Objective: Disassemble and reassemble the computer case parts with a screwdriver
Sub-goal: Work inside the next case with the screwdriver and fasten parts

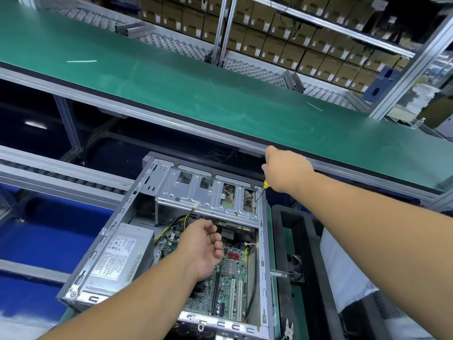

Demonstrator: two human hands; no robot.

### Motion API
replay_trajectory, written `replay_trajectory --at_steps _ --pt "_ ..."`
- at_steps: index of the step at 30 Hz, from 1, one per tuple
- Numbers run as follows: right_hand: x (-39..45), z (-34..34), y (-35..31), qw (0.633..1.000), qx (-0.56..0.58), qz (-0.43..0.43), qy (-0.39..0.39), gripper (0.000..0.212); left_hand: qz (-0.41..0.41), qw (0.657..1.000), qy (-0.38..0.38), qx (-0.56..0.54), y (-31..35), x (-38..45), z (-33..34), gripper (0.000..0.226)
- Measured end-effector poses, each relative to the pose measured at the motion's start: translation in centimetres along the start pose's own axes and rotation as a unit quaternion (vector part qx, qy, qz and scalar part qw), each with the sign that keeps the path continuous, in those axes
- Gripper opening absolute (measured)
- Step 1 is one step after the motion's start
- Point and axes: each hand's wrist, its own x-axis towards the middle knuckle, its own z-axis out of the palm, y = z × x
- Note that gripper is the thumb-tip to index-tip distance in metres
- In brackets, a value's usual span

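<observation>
An opened computer case [169, 244] is shown lying on its side on a green-matted table [274, 253], its interior exposed to the head view. A silver drive cage [208, 192] is seen across the far end of the case, a grey power supply [122, 256] along the left wall, and a green motherboard [232, 280] with 2 white slots towards the near end. Yellow and black cables [181, 220] are seen running from beside the power supply towards the cage.

A yellow-handled screwdriver [261, 191] is gripped in the right hand [284, 170], whose fingers are wrapped around the handle; the shaft is angled downward with its tip set at the right-hand far corner of the drive cage. The left hand [204, 246] is held above the motherboard with its fingers loosely curled; nothing is seen to be grasped in it.

A black tray [306, 244] is placed just beside the case on the right. A green conveyor belt [196, 89] is seen beyond the case, and stacked cardboard boxes [282, 38] on shelving behind it.
</observation>
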Motion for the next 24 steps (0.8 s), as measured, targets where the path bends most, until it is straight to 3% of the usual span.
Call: replay_trajectory --at_steps 6,11,15,17,21,24 --pt "0.4 -1.0 0.6 0.989 0.109 -0.038 -0.096 0.019 0.001 1.0 -0.004 -0.003 -0.1 0.1 0.0 0.021" --pt "0.0 -0.6 0.4 0.998 -0.044 -0.008 -0.04 0.026 -0.001 1.0 -0.003 -0.002 -0.1 0.1 0.1 0.02" --pt "0.2 -0.9 0.4 0.986 0.135 -0.026 -0.09 0.025 0.002 1.0 0.002 -0.004 0.0 0.1 0.0 0.02" --pt "0.1 -0.8 0.2 0.991 0.098 -0.04 -0.08 0.029 0.002 1.0 0.004 -0.002 -0.1 0.1 0.0 0.02" --pt "0.0 0.3 0.2 0.999 0.038 0.016 0.005 0.027 0.005 1.0 0.002 0.001 -0.1 0.1 -0.1 0.02" --pt "0.1 0.0 0.7 0.994 0.094 -0.024 -0.051 0.015 0.009 1.0 0.003 -0.004 0.0 0.3 -0.3 0.02"
